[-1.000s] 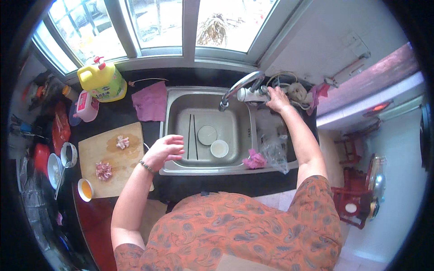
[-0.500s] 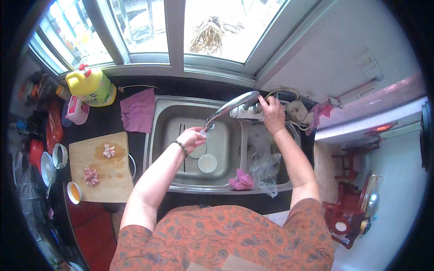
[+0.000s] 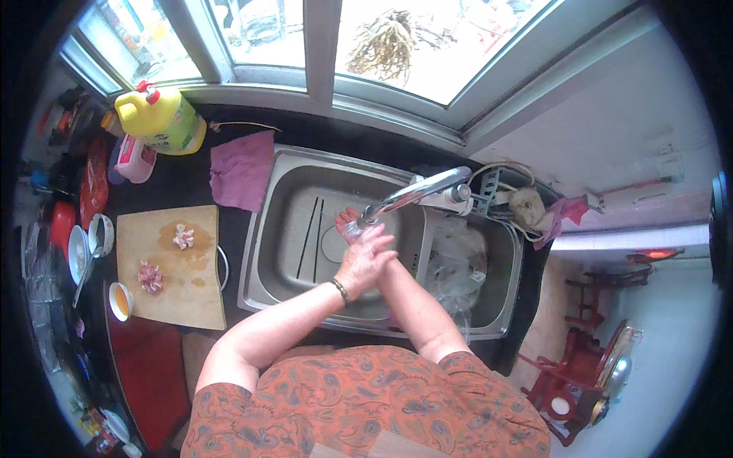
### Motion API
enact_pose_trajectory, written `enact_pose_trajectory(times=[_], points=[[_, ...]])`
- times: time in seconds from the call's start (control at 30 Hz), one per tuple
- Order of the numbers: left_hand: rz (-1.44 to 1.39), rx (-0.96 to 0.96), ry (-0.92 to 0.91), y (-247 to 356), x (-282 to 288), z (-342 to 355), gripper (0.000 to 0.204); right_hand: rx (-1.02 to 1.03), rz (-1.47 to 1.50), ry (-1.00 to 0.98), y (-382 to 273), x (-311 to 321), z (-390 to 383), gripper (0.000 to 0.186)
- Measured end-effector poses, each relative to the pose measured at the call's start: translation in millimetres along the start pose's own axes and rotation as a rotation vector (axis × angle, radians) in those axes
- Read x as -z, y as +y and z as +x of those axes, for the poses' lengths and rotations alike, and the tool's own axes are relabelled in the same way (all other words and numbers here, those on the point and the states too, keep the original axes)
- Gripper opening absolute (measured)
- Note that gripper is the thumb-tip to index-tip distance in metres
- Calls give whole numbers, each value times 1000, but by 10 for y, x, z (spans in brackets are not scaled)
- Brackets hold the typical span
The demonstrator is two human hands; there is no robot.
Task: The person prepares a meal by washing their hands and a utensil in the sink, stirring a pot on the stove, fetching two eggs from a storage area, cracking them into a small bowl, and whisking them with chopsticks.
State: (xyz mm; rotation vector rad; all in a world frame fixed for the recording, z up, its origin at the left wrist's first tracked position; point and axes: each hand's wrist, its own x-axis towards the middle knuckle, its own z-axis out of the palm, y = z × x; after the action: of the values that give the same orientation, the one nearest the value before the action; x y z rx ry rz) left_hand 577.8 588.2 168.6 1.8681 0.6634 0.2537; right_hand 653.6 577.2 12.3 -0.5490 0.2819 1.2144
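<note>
Both of my hands are together under the spout of a chrome faucet, over the left basin of a steel sink. My right hand reaches in palm up beneath the spout's end, fingers apart and holding nothing. Across its wrist and heel lies my left hand, with a beaded bracelet at the wrist; its fingers are spread over the right one. Below them in the basin are two dark chopsticks and a pale round dish, partly covered by my left hand.
Clear plastic bags fill part of the right basin. To the left are a cutting board with two small heaps of chopped meat, a bowl of orange liquid, a purple cloth and a yellow jug.
My right hand has left the faucet's base and come under the spout. My left hand has let go of the spout's end and now lies over the right. The view has shifted slightly.
</note>
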Motion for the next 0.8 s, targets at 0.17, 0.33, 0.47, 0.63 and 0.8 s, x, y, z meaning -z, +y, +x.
enact_pose_trajectory(times=[0.17, 0.33, 0.47, 0.63, 0.8], points=[[-16, 16, 282, -670, 225, 292, 33, -122, -133, 82, 70, -929, -609, 42], [-346, 346, 389, -1078, 155, 381, 62, -31, -211, -128, 133, -950, -573, 47], [-685, 664, 167, -429, -31, 53, 50, 105, 103, 133, -103, -860, -327, 40], [-1381, 560, 257, -1233, 68, 76, 26, -107, 98, -80, 189, -831, -917, 41], [-599, 905, 107, -1196, 581, 197, 30, -367, -462, 32, 210, -567, -1174, 46]])
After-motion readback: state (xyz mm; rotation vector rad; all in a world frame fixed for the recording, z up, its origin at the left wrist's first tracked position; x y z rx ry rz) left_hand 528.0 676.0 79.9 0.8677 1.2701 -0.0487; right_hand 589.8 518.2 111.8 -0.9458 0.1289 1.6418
